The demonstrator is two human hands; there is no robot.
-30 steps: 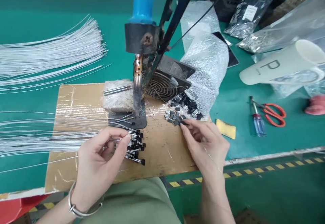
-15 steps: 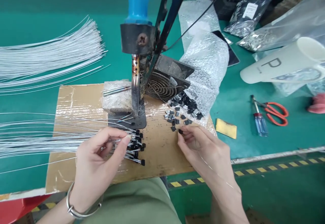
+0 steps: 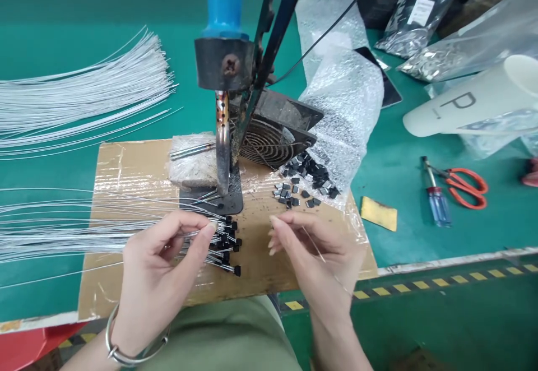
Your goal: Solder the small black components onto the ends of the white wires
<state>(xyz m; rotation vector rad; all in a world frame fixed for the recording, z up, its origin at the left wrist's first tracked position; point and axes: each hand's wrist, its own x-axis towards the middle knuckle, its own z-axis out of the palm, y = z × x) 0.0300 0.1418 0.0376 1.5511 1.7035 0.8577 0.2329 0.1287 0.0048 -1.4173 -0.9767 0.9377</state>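
My left hand [image 3: 163, 264], a metal bangle at its wrist, hovers over a bundle of thin white wires [image 3: 63, 236] and pinches one wire between thumb and forefinger. Small black caps [image 3: 233, 242] sit on the wire ends just right of those fingertips. To the right, my right hand [image 3: 317, 247] is closed, thumb against the forefinger; the small black piece seen in it earlier is hidden now. A thin pale strand crosses the back of this hand. Loose black pieces [image 3: 290, 194] lie just beyond it on the cardboard [image 3: 260, 270].
A blue-handled hot iron [image 3: 222, 130] on a black bracket stands in the middle, before a small fan [image 3: 269, 141]. More wires [image 3: 92, 96] lie back left. Rightward are bubble wrap [image 3: 348, 113], a yellow sponge [image 3: 378, 214], a screwdriver [image 3: 437, 200], red-handled pliers [image 3: 468, 189] and a cup [image 3: 466, 105].
My right hand has moved left from the loose pieces toward my left hand, and its black piece has gone out of sight. My left hand has stayed almost still.
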